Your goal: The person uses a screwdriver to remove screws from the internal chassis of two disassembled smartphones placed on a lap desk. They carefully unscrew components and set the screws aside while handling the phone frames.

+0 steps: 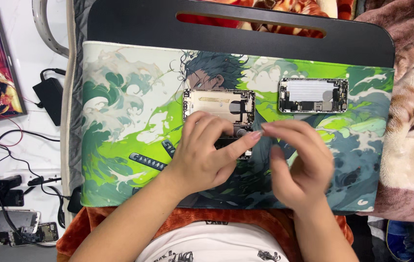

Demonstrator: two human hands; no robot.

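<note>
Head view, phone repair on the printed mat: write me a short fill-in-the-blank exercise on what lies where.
1. The left hand rests on an opened phone housing whose inside is ____ in colour.
2. A second opened phone lies on the mat to the ____ of that housing.
3. The right hand hovers over the mat, its fingertips close to the left hand's ____.
4. The mat lies on a ____ tray with a slot handle.

Missing words: gold; right; thumb; black

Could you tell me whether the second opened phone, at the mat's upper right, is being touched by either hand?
No, the second opened phone lies alone, apart from both hands.
</note>
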